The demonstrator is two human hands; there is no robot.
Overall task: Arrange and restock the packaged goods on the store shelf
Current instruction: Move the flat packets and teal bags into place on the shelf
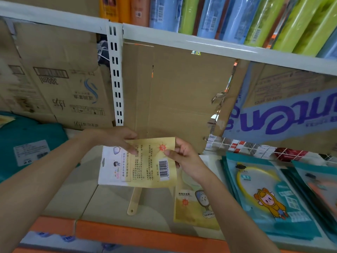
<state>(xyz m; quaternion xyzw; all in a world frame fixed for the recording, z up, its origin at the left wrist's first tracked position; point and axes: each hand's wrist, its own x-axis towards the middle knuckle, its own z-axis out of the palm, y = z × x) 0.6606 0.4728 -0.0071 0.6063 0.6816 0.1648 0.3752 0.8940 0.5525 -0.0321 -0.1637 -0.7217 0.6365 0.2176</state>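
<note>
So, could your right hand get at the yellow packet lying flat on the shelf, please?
Probably, but not yet: the right hand pinches the held packet with the left hand. The flat packet lies uncovered just below that wrist.

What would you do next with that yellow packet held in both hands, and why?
Probably flip the yellow packet and lay it on the matching packet lying on the shelf. The left hand and right hand hold it barcode side up, while the one lying there shows its picture side.
</note>
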